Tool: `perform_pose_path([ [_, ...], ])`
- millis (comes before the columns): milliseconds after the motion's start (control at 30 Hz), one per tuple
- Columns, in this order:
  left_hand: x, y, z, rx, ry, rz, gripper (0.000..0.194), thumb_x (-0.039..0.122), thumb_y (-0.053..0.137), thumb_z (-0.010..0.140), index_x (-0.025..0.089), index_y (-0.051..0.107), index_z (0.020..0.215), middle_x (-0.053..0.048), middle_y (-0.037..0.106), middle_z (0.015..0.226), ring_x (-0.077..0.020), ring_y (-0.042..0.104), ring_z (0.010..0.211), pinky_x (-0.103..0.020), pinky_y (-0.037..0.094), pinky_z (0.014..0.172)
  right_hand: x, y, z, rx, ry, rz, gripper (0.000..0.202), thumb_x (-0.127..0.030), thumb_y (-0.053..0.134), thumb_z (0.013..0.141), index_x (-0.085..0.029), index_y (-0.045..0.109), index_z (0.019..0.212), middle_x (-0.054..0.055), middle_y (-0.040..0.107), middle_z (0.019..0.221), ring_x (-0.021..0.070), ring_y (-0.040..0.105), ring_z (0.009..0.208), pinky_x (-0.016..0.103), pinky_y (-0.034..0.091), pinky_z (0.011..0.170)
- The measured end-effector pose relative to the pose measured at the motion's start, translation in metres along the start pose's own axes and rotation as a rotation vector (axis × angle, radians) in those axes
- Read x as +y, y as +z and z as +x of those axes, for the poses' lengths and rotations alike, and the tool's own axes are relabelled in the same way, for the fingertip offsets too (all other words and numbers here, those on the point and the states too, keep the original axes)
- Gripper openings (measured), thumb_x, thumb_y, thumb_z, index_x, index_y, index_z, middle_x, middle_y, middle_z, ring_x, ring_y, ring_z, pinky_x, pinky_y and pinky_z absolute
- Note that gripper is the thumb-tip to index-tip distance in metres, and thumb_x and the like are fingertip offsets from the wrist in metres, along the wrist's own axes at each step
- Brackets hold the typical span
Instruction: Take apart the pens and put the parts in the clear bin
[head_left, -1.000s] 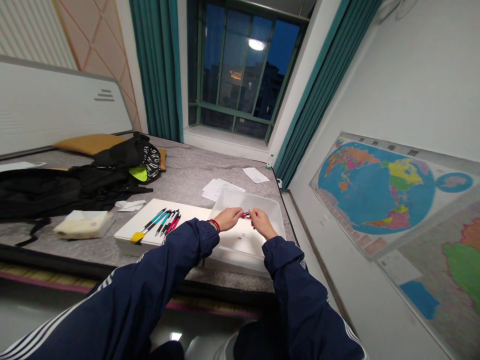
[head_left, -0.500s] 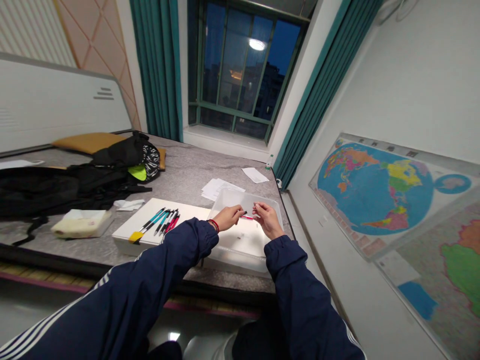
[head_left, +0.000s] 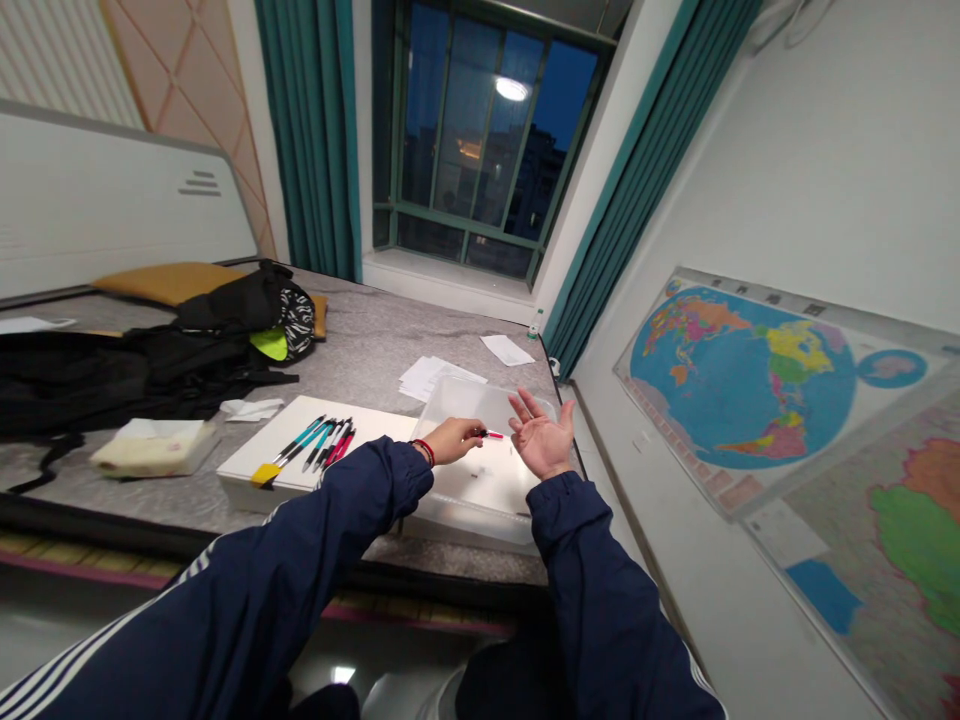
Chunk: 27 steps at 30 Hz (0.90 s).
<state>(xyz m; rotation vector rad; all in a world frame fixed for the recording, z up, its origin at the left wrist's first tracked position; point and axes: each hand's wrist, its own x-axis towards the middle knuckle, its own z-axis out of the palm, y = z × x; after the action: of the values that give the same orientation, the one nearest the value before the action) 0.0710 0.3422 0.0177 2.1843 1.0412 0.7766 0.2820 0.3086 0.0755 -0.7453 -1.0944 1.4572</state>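
"Below the window, which item was the largest?"

"The bed, covered in grey material. It carried the other items."

"Which items ranked next?"

"A black backpack lay flat on the left part of the bed. A translucent bin stood near the front edge, toward the right. A white box stood directly to the left of the bin. Loose white papers lay beyond the far edge of the bin. A tissue pack sat to the left of the box."

"Specify the state of the hands."

"Left hand: back upward, over the bin, fingertips pinched together. Right hand: open, palm exposed, fingers spread, over the right side of the bin."

"Where were the pens?"

"The pens, in teal, black, white and red, lay side by side on top of the box. A yellow item sat at its front left corner."

"And the smallest parts?"

"A slim red piece was gripped in the left fingertips. It projected toward the right hand and stopped just short of it. A dark piece, too small to identify, lay inside the bin."
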Motion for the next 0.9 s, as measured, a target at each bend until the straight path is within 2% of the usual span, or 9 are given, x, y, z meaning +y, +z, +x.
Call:
perform_pose_path([
  [167, 0.002, 0.0, 0.0, 0.056, -0.015, 0.051, 0.021, 0.03, 0.059, 0.084, 0.017, 0.066, 0.099, -0.006, 0.073, 0.087, -0.0191, 0.066, 0.083, -0.029, 0.047, 0.079, 0.003, 0.001, -0.012, -0.019, 0.173, -0.019, 0.103, -0.094, 0.011, 0.069, -0.015, 0.071, 0.097, 0.018, 0.072, 0.088, 0.0175, 0.051, 0.059, 0.025, 0.035, 0.046],
  [300, 0.004, -0.001, 0.0, 0.094, 0.001, 0.025, 0.017, 0.03, 0.06, 0.084, 0.017, 0.065, 0.093, -0.005, 0.071, 0.082, -0.0179, 0.065, 0.08, -0.029, 0.047, 0.079, 0.01, -0.002, -0.011, -0.189, 0.198, 0.067, 0.1, -0.099, 0.024, 0.059, -0.017, 0.072, 0.09, 0.014, 0.072, 0.08, 0.0159, 0.052, 0.055, 0.023, 0.034, 0.043],
  [367, 0.004, -0.002, 0.001, 0.112, 0.007, -0.015, 0.015, 0.029, 0.059, 0.084, 0.016, 0.065, 0.091, -0.004, 0.07, 0.08, -0.0164, 0.064, 0.076, -0.028, 0.047, 0.078, 0.014, -0.003, -0.005, -0.245, 0.187, 0.078, 0.093, -0.097, 0.034, 0.06, -0.017, 0.071, 0.087, 0.013, 0.072, 0.079, 0.0154, 0.054, 0.055, 0.023, 0.036, 0.042],
  [467, 0.005, -0.004, 0.003, 0.192, 0.003, -0.059, 0.013, 0.028, 0.061, 0.082, 0.017, 0.065, 0.088, -0.003, 0.068, 0.081, -0.0138, 0.061, 0.069, -0.028, 0.048, 0.073, 0.026, -0.004, 0.007, -0.091, 0.181, -0.129, 0.07, -0.083, 0.044, 0.075, -0.017, 0.067, 0.078, 0.009, 0.069, 0.071, 0.0142, 0.058, 0.056, 0.021, 0.04, 0.046],
  [533, 0.005, -0.006, 0.005, 0.28, 0.004, -0.072, 0.014, 0.028, 0.065, 0.079, 0.017, 0.065, 0.087, -0.003, 0.067, 0.084, -0.0135, 0.06, 0.069, -0.028, 0.049, 0.072, 0.039, -0.006, 0.014, 0.103, 0.175, -0.466, 0.053, -0.067, 0.053, 0.083, -0.017, 0.062, 0.068, 0.006, 0.065, 0.062, 0.0123, 0.056, 0.052, 0.02, 0.038, 0.046],
  [567, 0.005, -0.007, 0.006, 0.317, 0.002, -0.093, 0.015, 0.029, 0.066, 0.077, 0.017, 0.065, 0.087, -0.004, 0.066, 0.084, -0.0137, 0.06, 0.07, -0.028, 0.05, 0.071, 0.046, -0.007, 0.017, 0.146, 0.172, -0.655, 0.046, -0.058, 0.06, 0.084, -0.016, 0.06, 0.064, 0.005, 0.064, 0.061, 0.0113, 0.055, 0.051, 0.02, 0.037, 0.046],
  [633, 0.006, -0.008, 0.007, 0.348, -0.024, -0.194, 0.018, 0.032, 0.065, 0.078, 0.017, 0.063, 0.088, -0.003, 0.064, 0.082, -0.0141, 0.062, 0.069, -0.028, 0.051, 0.067, 0.059, -0.01, 0.02, 0.131, 0.209, -0.906, 0.031, -0.042, 0.065, 0.083, -0.016, 0.061, 0.068, 0.005, 0.066, 0.067, 0.0097, 0.054, 0.049, 0.019, 0.037, 0.045],
  [767, 0.008, -0.008, 0.008, 0.338, -0.094, -0.426, 0.025, 0.039, 0.063, 0.081, 0.018, 0.056, 0.092, -0.002, 0.063, 0.08, -0.0151, 0.067, 0.065, -0.025, 0.051, 0.056, 0.069, -0.012, 0.021, 0.059, 0.278, -0.94, 0.021, -0.036, 0.055, 0.09, -0.017, 0.062, 0.086, 0.004, 0.069, 0.079, 0.008, 0.055, 0.046, 0.018, 0.036, 0.041],
  [900, 0.01, -0.01, 0.01, 0.379, -0.145, -0.528, 0.028, 0.039, 0.065, 0.081, 0.017, 0.052, 0.092, -0.002, 0.064, 0.08, -0.0165, 0.07, 0.066, -0.025, 0.052, 0.055, 0.06, -0.007, 0.019, 0.101, 0.315, -0.822, 0.028, -0.041, 0.049, 0.093, -0.017, 0.056, 0.084, 0.002, 0.064, 0.068, 0.0092, 0.057, 0.045, 0.017, 0.036, 0.04],
])
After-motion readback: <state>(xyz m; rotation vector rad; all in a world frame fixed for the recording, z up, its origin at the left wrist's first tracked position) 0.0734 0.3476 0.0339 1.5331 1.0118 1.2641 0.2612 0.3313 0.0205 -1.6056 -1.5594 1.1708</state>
